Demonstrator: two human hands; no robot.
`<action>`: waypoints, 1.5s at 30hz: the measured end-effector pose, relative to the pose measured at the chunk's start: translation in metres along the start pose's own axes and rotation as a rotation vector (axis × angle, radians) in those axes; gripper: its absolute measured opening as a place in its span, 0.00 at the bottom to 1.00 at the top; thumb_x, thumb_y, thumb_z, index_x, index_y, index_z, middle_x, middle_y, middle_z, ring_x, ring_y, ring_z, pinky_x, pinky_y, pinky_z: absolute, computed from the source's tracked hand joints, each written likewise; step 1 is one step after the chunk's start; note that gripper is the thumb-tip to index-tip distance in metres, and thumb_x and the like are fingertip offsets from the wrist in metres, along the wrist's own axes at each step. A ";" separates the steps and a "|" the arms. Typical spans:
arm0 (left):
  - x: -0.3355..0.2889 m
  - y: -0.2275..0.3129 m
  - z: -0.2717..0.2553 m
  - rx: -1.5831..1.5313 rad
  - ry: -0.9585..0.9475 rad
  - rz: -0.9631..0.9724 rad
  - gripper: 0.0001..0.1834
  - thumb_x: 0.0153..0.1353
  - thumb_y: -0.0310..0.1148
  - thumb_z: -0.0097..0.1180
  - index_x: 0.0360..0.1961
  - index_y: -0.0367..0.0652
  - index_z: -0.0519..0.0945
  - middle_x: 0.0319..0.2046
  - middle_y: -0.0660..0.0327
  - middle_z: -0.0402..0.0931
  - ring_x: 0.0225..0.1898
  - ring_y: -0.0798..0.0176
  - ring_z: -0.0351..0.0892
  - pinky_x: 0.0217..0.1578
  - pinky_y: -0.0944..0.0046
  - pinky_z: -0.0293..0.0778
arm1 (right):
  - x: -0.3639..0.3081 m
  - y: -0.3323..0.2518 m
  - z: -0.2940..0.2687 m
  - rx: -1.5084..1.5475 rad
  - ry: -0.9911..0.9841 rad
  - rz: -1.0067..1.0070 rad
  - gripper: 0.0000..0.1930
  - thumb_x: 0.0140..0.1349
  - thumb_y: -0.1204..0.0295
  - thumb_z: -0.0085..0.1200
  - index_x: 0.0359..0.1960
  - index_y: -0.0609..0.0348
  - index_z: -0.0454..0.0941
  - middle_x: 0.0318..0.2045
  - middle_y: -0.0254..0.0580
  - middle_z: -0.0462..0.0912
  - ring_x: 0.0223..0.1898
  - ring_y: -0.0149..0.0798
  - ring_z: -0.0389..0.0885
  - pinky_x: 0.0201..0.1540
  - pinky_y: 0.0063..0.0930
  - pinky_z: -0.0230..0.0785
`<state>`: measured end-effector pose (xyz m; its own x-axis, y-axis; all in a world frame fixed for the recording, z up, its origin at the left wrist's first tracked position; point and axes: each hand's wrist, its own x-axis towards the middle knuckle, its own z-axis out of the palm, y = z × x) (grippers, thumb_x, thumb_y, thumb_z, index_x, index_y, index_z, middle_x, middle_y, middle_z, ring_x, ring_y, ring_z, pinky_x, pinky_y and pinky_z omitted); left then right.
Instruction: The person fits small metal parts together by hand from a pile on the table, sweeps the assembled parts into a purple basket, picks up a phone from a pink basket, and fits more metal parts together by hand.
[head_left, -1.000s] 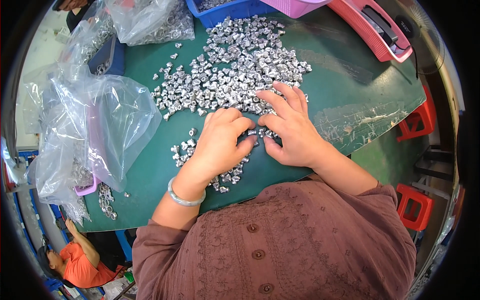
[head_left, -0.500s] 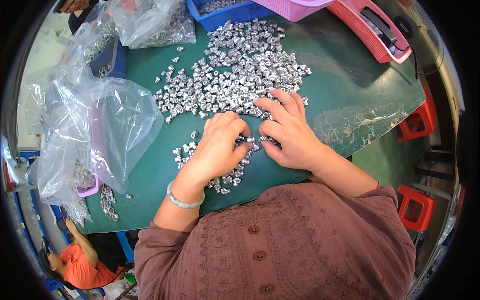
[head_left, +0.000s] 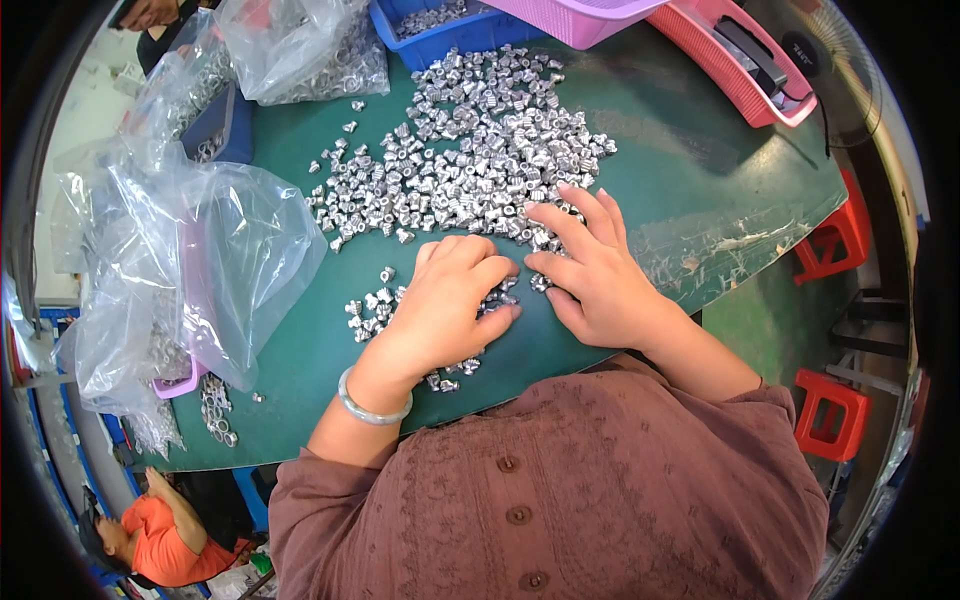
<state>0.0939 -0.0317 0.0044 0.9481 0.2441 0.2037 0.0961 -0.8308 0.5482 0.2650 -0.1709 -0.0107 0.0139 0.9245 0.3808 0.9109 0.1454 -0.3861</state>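
Here, ribbed metal pieces [head_left: 372,325] flank the left hand [head_left: 452,300].

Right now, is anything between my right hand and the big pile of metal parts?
Nothing visible is in the way. Your right hand has its upper fingers over the near right edge of the big pile. The blue bin is beyond the pile, and the clear plastic bag is off to the left.

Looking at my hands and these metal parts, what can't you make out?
All in the head view:
Any metal parts beneath the left hand: covered by that hand.
Whether the right hand grips a part: contact too small to tell.
Far side of the topmost blue bin: cut off by the picture's top edge.
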 end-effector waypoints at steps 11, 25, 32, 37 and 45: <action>0.002 0.012 -0.003 0.069 -0.019 -0.053 0.17 0.47 0.31 0.65 0.41 0.42 0.80 0.40 0.58 0.74 0.46 0.52 0.71 0.51 0.56 0.62 | -0.007 0.004 0.003 0.062 0.026 -0.022 0.09 0.49 0.71 0.65 0.32 0.55 0.81 0.62 0.44 0.66 0.67 0.58 0.55 0.65 0.67 0.46; 0.012 0.025 0.005 0.076 -0.064 -0.038 0.11 0.47 0.30 0.65 0.34 0.44 0.81 0.36 0.60 0.73 0.43 0.54 0.71 0.48 0.57 0.62 | -0.023 0.012 -0.004 0.041 0.064 -0.031 0.06 0.48 0.71 0.65 0.28 0.55 0.82 0.61 0.45 0.68 0.66 0.58 0.56 0.64 0.67 0.47; 0.012 0.027 0.008 -0.013 -0.118 0.029 0.11 0.48 0.30 0.65 0.34 0.44 0.82 0.34 0.62 0.74 0.41 0.55 0.73 0.47 0.57 0.63 | -0.023 0.018 -0.005 -0.033 0.160 0.089 0.09 0.49 0.73 0.63 0.34 0.54 0.82 0.60 0.44 0.69 0.65 0.58 0.58 0.64 0.64 0.49; 0.013 0.017 0.014 0.041 -0.034 0.006 0.10 0.50 0.31 0.66 0.34 0.43 0.81 0.31 0.61 0.75 0.38 0.54 0.74 0.44 0.56 0.64 | -0.023 0.019 -0.005 -0.044 0.128 0.101 0.10 0.48 0.73 0.64 0.34 0.53 0.81 0.59 0.45 0.69 0.65 0.58 0.59 0.65 0.64 0.48; 0.030 0.018 0.028 0.095 0.076 -0.077 0.09 0.51 0.29 0.64 0.35 0.45 0.80 0.31 0.60 0.73 0.38 0.53 0.73 0.42 0.54 0.65 | -0.021 0.019 -0.002 0.002 0.112 0.112 0.12 0.47 0.69 0.67 0.33 0.54 0.80 0.59 0.45 0.68 0.65 0.58 0.58 0.64 0.64 0.47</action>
<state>0.1320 -0.0536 -0.0019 0.9115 0.3431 0.2270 0.1993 -0.8510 0.4858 0.2833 -0.1881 -0.0241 0.1612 0.8901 0.4262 0.9004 0.0442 -0.4329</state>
